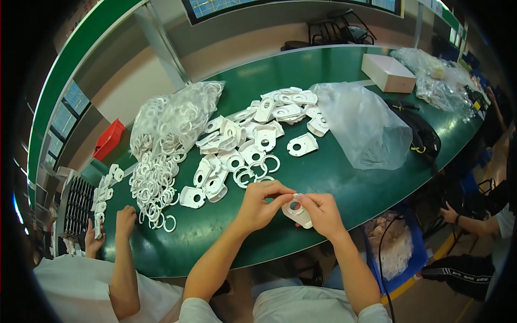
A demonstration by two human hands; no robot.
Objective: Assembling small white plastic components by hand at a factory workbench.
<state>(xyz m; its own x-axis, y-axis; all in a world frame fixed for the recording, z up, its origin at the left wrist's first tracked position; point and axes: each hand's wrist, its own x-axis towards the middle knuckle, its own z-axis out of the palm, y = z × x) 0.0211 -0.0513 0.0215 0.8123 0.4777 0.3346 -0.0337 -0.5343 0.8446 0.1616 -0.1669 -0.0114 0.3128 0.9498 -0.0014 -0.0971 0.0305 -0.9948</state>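
White plastic is what I have between my fingers: a flat white plastic piece, rounded at one end and with a round hole through it (303, 219), held in the air above the near edge of the curved, dark green tabletop (323, 172). My right hand (321, 212) grips its right side, thumb laid on top near the hole, other fingers curled beneath. My left hand (264, 202) pinches its upper left edge between thumb and forefinger; I cannot tell how my other left fingers are placed.

Just beyond my left hand lie a few loose white plastic rings (278, 161), beside a broad heap of similar holed white pieces (274, 127). One white piece (302, 149) lies apart to the right of the heap. Farther left is a tangled mound of white rings (153, 183), at the mouth of a clear plastic bag filled with more rings (177, 113). Right of the heap rests a crumpled translucent plastic bag (366, 126).

On my left, a co-worker's hand (125, 220) is over the table edge. Below the table at my right, a blue plastic crate (419, 258) holds pale, crumpled material.
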